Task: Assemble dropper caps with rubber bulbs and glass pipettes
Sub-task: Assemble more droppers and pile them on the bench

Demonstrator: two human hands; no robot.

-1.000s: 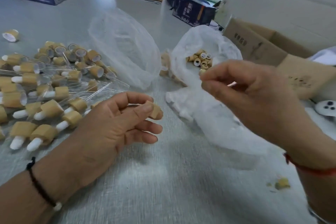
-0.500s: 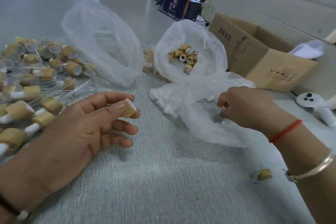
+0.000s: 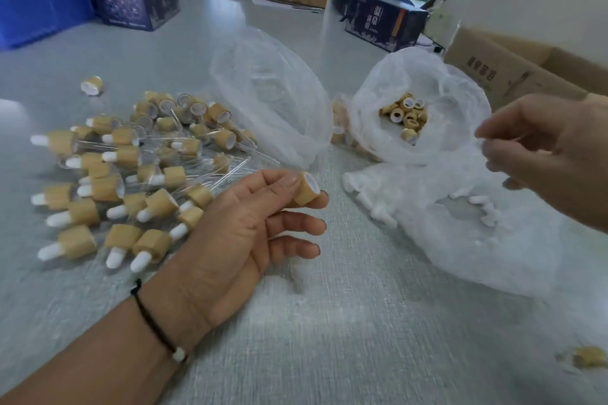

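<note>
Since half a sec ago our right hand (image 3: 552, 154) has lifted out of the bag of white rubber bulbs (image 3: 477, 227) and now hangs above it; fingers loosely curled, thumb and index tips close together, can't tell if they pinch anything. Our left hand (image 3: 237, 240) rests on the table (image 3: 329, 339), thumb and index pinching one bamboo cap (image 3: 306, 191), white liner facing right. Finished droppers (image 3: 131, 181) lie piled to the left. Loose caps (image 3: 406, 115) sit in the rear bag w/ open mouth.

bare table (image 3: 345, 339) between droppers (image 3: 131, 181) and bags (image 3: 460, 207)
</note>
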